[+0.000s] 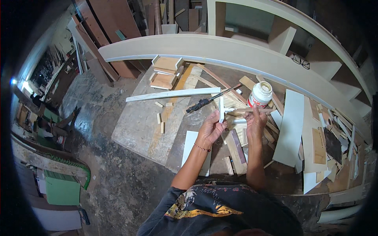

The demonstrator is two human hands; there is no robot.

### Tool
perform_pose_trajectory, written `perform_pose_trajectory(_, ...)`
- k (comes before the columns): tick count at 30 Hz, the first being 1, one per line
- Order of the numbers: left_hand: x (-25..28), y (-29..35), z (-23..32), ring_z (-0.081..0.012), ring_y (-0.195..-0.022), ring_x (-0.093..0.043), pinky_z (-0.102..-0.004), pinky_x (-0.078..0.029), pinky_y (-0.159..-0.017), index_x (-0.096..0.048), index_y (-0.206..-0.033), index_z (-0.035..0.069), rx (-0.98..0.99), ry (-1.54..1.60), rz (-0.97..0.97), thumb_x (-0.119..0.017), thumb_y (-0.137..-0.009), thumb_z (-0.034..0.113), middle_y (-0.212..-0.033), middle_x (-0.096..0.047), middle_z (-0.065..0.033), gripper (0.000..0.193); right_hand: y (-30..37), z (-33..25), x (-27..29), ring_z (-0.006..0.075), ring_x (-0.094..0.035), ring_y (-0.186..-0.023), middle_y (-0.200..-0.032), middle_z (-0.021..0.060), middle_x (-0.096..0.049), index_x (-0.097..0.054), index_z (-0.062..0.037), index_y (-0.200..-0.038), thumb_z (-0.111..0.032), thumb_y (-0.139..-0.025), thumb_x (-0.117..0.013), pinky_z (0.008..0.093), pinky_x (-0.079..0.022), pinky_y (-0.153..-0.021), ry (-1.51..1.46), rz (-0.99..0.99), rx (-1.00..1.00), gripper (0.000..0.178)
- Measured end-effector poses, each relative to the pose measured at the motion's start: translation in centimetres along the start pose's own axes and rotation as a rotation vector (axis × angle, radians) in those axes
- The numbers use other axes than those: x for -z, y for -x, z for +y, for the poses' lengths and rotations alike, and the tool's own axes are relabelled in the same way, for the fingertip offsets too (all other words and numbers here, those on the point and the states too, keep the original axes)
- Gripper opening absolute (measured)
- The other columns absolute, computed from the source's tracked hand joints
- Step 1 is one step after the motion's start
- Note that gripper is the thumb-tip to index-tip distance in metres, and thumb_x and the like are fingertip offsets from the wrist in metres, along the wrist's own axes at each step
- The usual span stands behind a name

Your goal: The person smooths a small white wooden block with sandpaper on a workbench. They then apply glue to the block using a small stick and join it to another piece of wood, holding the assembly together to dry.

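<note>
I hold the small white piece (221, 110) in my left hand (212, 128), thumb and fingers closed on its near end so that it stands up above the tabletop (136, 126). My right hand (256, 121) has its fingers pinched on a thin wooden stick (240, 110), which runs left to right between my two hands. A blob of white paste (230, 111) sits at the stick's left end, right by the white piece; I cannot tell how firmly the two meet.

Just beyond my right hand is an open white jar (261, 93) with red marking, tilted slightly among wooden strips. To the far left of my left hand lies a black-handled tool (199, 105) with a long thin shaft, and beyond it a long white strip (169, 95) stretches left across the surface. Four little wooden blocks (162, 127) lie scattered left of the tool. Farther off are two tray-shaped wooden pieces (162, 81), one behind the other. A wide white board (289, 126) lies right of my right forearm, with a heap of offcuts (334, 137) farther right.
</note>
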State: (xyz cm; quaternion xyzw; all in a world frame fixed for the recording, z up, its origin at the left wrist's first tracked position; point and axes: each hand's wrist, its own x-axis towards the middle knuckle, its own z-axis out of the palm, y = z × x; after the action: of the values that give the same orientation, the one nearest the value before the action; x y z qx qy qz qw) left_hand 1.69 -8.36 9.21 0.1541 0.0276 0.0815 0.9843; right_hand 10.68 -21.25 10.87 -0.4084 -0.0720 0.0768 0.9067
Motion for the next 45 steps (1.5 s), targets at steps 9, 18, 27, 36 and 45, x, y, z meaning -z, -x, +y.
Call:
perform_pose_trajectory(9, 0.5, -0.2, -0.4, -0.0177, -0.070, -0.054, -0.0307, -0.046, -0.066, -0.052, -0.094, -0.001, 0.010, 0.013, -0.010, -0.054, -0.078, 0.007, -0.084, -0.057, -0.0100, 0.018, 1.2, 0.1, -1.5, 0.0140, -0.055, -0.058, -0.074, 0.0089, -0.056, -0.047, -0.0020, -0.086, -0.014, -0.082, -0.053, 0.0261, -0.046, -0.051, -0.131, -0.186, -0.003, 0.014)
perform_pose_trajectory(18, 0.7, -0.3, -0.2, -0.0233, -0.085, -0.053, -0.0360, -0.046, -0.078, -0.046, -0.105, -0.002, -0.001, 0.042, 0.062, -0.051, -0.081, 0.010, -0.096, -0.054, -0.0149, 0.027, 0.3, -0.3, -0.2, 0.0161, -0.053, -0.056, -0.069, 0.0094, -0.054, -0.044, -0.0036, -0.082, -0.010, -0.081, -0.051, 0.0273, -0.045, -0.052, -0.100, -0.135, 0.045, 0.010)
perform_pose_trajectory(27, 1.3, -0.4, -0.7, -0.0213, -0.078, -0.053, -0.0339, -0.047, -0.074, -0.046, -0.106, -0.002, -0.009, 0.037, 0.041, -0.051, -0.080, 0.007, -0.094, -0.054, -0.0137, 0.028, 0.7, 0.0, -0.5, 0.0156, -0.052, -0.056, -0.069, 0.0098, -0.054, -0.044, -0.0042, -0.084, -0.011, -0.082, -0.051, 0.0273, -0.045, -0.052, -0.090, -0.158, 0.052, 0.010)
perform_pose_trajectory(36, 0.1, 0.1, 0.2, -0.0152, -0.076, -0.055, -0.0291, -0.047, -0.066, -0.048, -0.102, 0.002, -0.024, -0.014, 0.016, -0.049, -0.083, 0.010, -0.091, -0.056, -0.0070, 0.021, 0.3, -1.8, -0.5, 0.0153, -0.053, -0.059, -0.074, 0.0103, -0.055, -0.045, -0.0026, -0.087, -0.010, -0.081, -0.052, 0.0273, -0.045, -0.052, -0.095, -0.134, 0.136, 0.012)
perform_pose_trajectory(45, 0.1, -0.1, -0.3, -0.0180, -0.083, -0.054, -0.0308, -0.047, -0.072, -0.046, -0.105, 0.002, 0.011, -0.040, -0.107, -0.050, -0.081, 0.009, -0.095, -0.055, -0.0086, 0.025, 0.1, -1.1, -1.3, 0.0163, -0.055, -0.063, -0.080, 0.0121, -0.055, -0.045, -0.0012, -0.089, -0.011, -0.082, -0.053, 0.0274, -0.048, -0.056, -0.043, -0.063, 0.161, 0.015)
